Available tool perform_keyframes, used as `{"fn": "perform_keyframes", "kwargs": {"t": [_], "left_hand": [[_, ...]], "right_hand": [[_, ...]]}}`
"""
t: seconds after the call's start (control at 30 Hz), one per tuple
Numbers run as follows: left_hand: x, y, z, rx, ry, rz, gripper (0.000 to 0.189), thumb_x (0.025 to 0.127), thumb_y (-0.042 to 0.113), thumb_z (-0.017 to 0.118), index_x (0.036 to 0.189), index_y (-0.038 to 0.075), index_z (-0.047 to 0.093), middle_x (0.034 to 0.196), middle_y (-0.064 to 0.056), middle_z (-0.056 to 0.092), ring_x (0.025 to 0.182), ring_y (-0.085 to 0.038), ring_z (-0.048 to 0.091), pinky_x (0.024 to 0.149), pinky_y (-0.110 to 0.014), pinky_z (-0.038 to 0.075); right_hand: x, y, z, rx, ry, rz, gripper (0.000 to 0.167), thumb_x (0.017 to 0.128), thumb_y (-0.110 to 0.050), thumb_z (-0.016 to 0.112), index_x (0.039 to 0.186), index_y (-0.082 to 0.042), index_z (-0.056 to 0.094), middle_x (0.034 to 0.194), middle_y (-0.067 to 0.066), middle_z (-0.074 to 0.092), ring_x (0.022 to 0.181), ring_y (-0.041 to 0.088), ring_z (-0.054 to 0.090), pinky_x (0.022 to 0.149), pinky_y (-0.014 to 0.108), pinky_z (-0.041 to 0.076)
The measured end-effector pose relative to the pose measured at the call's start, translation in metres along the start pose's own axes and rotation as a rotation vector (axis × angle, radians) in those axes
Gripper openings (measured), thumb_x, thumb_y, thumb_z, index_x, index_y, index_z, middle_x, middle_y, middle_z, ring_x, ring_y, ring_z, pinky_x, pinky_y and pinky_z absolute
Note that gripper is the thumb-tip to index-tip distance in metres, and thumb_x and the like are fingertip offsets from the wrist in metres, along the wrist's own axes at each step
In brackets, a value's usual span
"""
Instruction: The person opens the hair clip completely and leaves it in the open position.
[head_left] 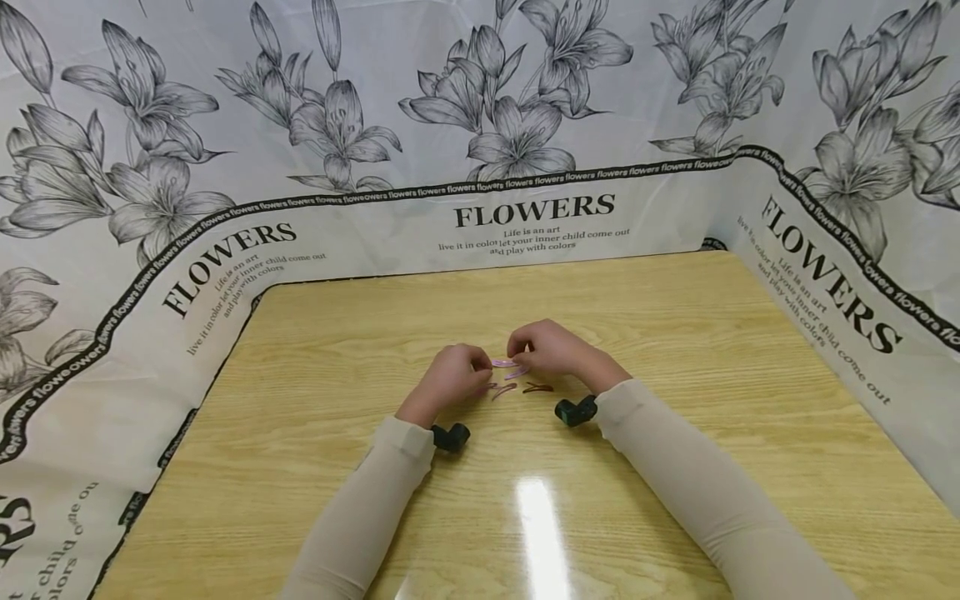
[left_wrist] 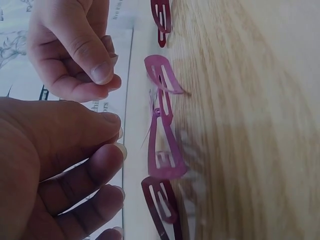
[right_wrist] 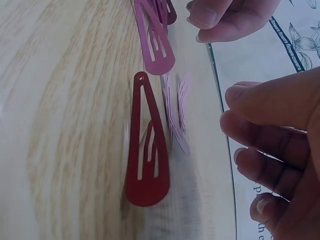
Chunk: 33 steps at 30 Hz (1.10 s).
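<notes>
Looks like a screened-off tabletop booth; cannot tell whether inside a home, studio or office. Has a wood-grain worktop beneath the left hand and right hand, hemmed in beyond and to either side of them by white sheeting printed with lilies and "FLOWERS". Shows a bright reflection nearer than both.

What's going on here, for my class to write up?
A person's left hand and right hand are close together beside a red hair clip, pink clips and pale purple clips lying on a wooden table. Neither hand visibly grips anything, though whether either touches the pale purple clips is unclear.
</notes>
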<state>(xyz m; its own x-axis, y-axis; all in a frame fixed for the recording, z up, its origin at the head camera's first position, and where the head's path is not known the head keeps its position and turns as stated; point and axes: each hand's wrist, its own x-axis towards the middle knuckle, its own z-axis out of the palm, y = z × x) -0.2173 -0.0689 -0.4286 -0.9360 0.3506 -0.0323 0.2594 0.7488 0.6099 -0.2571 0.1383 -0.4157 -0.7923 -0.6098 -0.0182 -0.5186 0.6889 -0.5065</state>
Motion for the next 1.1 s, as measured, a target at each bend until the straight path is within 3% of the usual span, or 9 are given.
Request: {"fn": "perform_keyframes", "kwargs": {"t": [0.3,0.6,0.83,1.1], "left_hand": [[0.005,0.001,0.005,-0.006,-0.013,0.005,0.011,0.090,0.017,0.064,0.092,0.010,0.072,0.084,-0.001,0.068,0.065,-0.012,0.057,0.061,-0.025,0.048],[0.009,0.007,0.009,0.054,-0.003,0.034,0.011,0.090,0.015,0.064,0.090,0.009,0.073,0.087,-0.002,0.069,0.074,-0.013,0.058,0.070,-0.027,0.050],[0.012,0.012,0.010,0.079,-0.008,0.008,0.012,0.090,0.014,0.063,0.092,0.009,0.073,0.088,-0.002,0.069,0.076,-0.014,0.058,0.071,-0.027,0.049],[0.014,0.012,0.014,0.106,-0.008,-0.016,0.016,0.090,0.014,0.061,0.095,0.009,0.075,0.093,-0.003,0.071,0.087,-0.018,0.060,0.084,-0.034,0.050]], "right_hand": [[-0.004,0.006,0.001,0.008,-0.008,0.027,0.008,0.092,-0.015,0.064,0.095,-0.014,0.071,0.091,-0.001,0.068,0.082,0.016,0.057,0.078,0.035,0.049],[-0.008,0.010,-0.001,0.017,-0.013,0.049,0.009,0.092,-0.016,0.064,0.097,-0.014,0.071,0.094,0.000,0.069,0.084,0.018,0.059,0.080,0.037,0.049],[-0.011,0.012,-0.001,0.024,-0.010,0.054,0.009,0.092,-0.015,0.064,0.096,-0.014,0.071,0.094,0.000,0.069,0.084,0.018,0.059,0.080,0.037,0.049],[-0.012,0.015,0.001,0.013,-0.010,0.064,0.010,0.092,-0.017,0.065,0.098,-0.014,0.072,0.095,0.001,0.069,0.087,0.017,0.060,0.082,0.038,0.049]]}}
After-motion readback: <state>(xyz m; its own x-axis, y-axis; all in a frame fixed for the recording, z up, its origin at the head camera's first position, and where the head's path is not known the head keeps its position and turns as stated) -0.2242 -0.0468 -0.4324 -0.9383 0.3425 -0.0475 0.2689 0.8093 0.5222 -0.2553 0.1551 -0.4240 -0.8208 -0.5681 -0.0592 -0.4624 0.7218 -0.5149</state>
